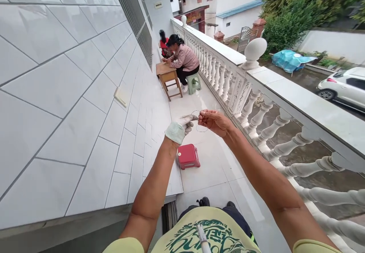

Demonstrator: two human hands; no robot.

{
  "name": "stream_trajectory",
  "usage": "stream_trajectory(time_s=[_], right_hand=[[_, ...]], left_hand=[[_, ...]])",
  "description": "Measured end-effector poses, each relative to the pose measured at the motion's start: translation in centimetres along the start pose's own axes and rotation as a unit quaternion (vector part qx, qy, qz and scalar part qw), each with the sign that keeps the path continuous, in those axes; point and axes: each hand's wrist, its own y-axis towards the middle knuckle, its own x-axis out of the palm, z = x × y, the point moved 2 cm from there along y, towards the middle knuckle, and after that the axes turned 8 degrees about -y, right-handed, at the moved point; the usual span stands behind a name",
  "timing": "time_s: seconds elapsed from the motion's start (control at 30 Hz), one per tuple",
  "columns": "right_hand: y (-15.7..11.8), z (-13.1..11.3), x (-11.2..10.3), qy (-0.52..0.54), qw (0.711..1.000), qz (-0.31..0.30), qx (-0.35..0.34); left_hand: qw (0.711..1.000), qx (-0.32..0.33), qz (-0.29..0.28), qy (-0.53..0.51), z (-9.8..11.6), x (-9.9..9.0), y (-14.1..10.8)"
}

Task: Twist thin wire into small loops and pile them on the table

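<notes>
A thin dark thread or wire (pixel 202 131) hangs in a loose loop between my hands, at chest height over the walkway. My left hand (pixel 184 125) wears a pale glove with a light green cuff; its fingers are pinched on one part of the thin strand. Close beside it on the right, my bare right hand (pixel 213 121) has thumb and forefinger pressed together on the other part, with the remaining fingers curled. The two sets of fingertips are nearly touching. Below my left hand, a red plastic stool (pixel 189 156) stands on the tiled floor.
A tiled wall (pixel 71 104) runs along the left, and a white balustrade (pixel 273 125) along the right. Farther ahead, a person in a checked top (pixel 186 58) sits on a green stool (pixel 194 83) at a wooden table (pixel 165 69). Another person in red (pixel 163 44) is behind.
</notes>
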Motion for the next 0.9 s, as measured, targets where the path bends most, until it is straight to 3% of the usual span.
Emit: stream_trajectory(time_s=[0.17, 0.3, 0.5, 0.6, 0.7, 0.9], right_hand=[[-0.8, 1.4, 1.0, -0.007, 1.0, -0.002, -0.001], [-2.3, 2.3, 0.8, -0.132, 0.989, 0.054, -0.044], [-5.7, 2.4, 1.1, -0.353, 0.916, 0.127, -0.143], [-6.9, 2.1, 1.4, -0.414, 0.878, 0.129, -0.205], [-7.4, 1.8, 1.8, -0.445, 0.851, 0.115, -0.255], [-8.7, 1.3, 3.4, -0.415, 0.881, 0.081, -0.213]], left_hand=[[1.0, -0.002, -0.006, -0.021, -1.0, -0.5, -2.1], [0.999, 0.021, 0.048, -0.008, -2.7, 0.2, -4.0], [0.986, 0.063, 0.156, 0.015, -5.4, 1.9, -6.6], [0.973, 0.088, 0.213, 0.031, -5.9, 2.9, -8.0], [0.962, 0.126, 0.235, 0.057, -5.9, 3.7, -9.4], [0.938, 0.159, 0.276, 0.138, -5.4, 3.0, -11.5]])
